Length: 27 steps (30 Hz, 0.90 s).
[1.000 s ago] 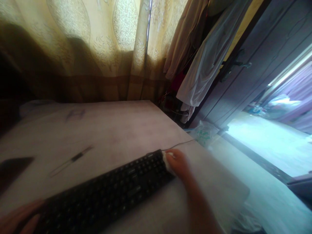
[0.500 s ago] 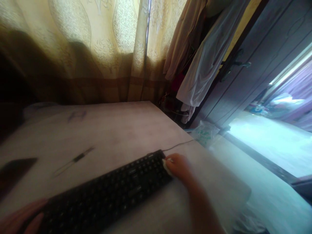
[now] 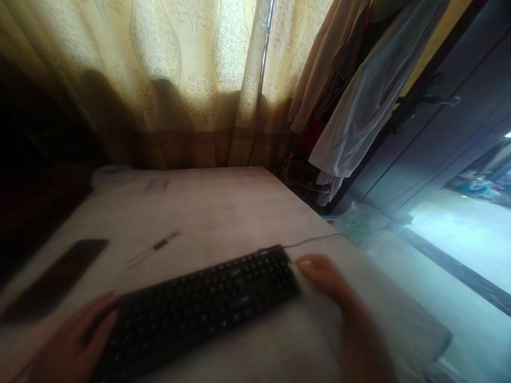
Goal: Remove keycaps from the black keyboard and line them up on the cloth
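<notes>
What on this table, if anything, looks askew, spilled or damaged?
The keyboard at the left hand looks askew, lying slanted to the far edge of the table. No spill or damage shows, though blur hides detail.

"What is lying between the left hand (image 3: 75, 340) and the right hand (image 3: 321, 274)?"
"The keyboard (image 3: 207, 308), on the table (image 3: 223, 205), touching the left hand."
"Ahead of the left hand?"
"A slab (image 3: 56, 276) is lying slightly left, a tool (image 3: 161, 244) to the right."
"And by the right hand?"
"A cloth (image 3: 296, 274) is sitting inside it; ahead, a cable (image 3: 313, 240) is running, with clothes (image 3: 355, 122) hanging farther off."
</notes>
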Available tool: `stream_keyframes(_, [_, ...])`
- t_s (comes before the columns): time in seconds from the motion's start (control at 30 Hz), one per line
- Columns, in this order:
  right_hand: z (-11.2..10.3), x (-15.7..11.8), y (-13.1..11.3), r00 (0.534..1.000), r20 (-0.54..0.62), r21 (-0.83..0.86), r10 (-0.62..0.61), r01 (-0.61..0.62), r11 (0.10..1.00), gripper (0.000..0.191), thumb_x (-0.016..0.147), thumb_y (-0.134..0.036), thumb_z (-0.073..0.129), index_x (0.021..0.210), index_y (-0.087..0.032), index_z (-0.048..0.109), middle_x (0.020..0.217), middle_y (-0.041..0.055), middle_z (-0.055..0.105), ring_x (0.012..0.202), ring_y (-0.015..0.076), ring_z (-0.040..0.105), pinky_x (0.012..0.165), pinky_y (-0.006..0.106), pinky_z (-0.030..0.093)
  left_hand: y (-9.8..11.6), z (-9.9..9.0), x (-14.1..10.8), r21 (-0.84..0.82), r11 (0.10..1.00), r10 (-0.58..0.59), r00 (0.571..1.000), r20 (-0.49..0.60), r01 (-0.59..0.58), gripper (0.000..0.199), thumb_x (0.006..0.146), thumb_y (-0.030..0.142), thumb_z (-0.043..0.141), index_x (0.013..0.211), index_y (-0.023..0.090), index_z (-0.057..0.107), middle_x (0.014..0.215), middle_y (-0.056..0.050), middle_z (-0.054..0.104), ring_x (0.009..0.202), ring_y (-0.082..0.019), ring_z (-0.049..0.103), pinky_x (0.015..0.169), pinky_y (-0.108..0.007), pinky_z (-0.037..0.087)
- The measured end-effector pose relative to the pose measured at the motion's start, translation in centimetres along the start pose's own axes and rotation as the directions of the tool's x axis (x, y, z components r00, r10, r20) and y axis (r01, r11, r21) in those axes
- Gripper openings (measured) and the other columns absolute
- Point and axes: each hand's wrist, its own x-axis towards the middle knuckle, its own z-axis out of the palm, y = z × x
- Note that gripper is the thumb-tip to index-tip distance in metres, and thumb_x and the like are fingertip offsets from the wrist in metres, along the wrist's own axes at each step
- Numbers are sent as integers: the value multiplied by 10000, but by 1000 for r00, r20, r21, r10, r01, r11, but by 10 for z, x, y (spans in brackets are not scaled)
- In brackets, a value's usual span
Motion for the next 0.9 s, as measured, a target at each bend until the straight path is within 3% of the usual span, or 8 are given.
stream_keyframes(0.2, [32,5,-28,987,-160,204,-11,44,978,292,689,-369,524,815,-150,669,671,61,676,593,202,609,543,296,462,44,-1,-1,-35,999,-24,999,-25,23,368,773,521,461,1001,289,634,1151,-21,652,1057,-275,608,932,-483,481])
stream_keyframes(0.33, [65,-8,-63,988,-73,202,-137,149,968,236,755,-382,523,808,-174,622,607,17,621,524,159,552,491,259,430,69,1,-8,15,993,115,991,-65,-114,358,816,457,456,1041,241,633,1208,-71,617,1100,-274,583,939,-491,472])
stream_keyframes(0.47, [97,-26,-104,932,37,198,-360,346,917,168,777,-340,541,794,-192,619,714,18,634,619,154,566,564,247,439,95,4,-24,45,944,328,940,-93,-326,324,826,391,517,1112,259,594,1228,-68,608,1176,-270,525,1039,-528,362])
stream_keyframes(0.53, [112,-33,-122,914,69,234,-401,375,897,153,783,-329,534,797,-196,610,725,14,627,636,154,563,581,244,437,106,6,-33,3,934,358,933,-49,-358,452,813,401,553,1241,266,495,1227,-75,612,1169,-273,535,1048,-527,354])
stream_keyframes(0.63, [135,-43,-145,918,147,395,-368,287,873,182,793,-356,507,801,-188,577,671,2,593,589,147,545,532,232,429,116,9,-44,-103,953,288,957,8,-286,797,756,448,633,1417,280,220,1282,-100,571,1187,-287,523,968,-466,461])
stream_keyframes(0.7, [148,-50,-155,911,242,533,-335,164,830,202,785,-380,506,800,-184,553,632,-6,576,559,146,544,489,224,427,119,8,-47,-186,951,258,965,33,-248,863,750,393,660,1436,289,146,1316,-102,542,1173,-266,539,942,-413,490])
stream_keyframes(0.8, [162,-59,-164,883,342,626,-322,41,778,235,769,-412,522,805,-183,557,616,-6,591,545,148,557,471,224,442,118,3,-44,-282,935,229,973,10,-217,680,805,242,586,1399,309,264,1296,-70,561,1132,-224,571,938,-359,490])
stream_keyframes(0.9, [165,-65,-166,864,366,612,-347,58,789,289,784,-452,510,822,-182,605,649,16,634,573,162,585,506,246,471,115,-8,-38,-336,923,193,981,-18,-188,459,834,222,535,1280,291,451,1161,-51,636,1025,-197,616,881,-325,507])
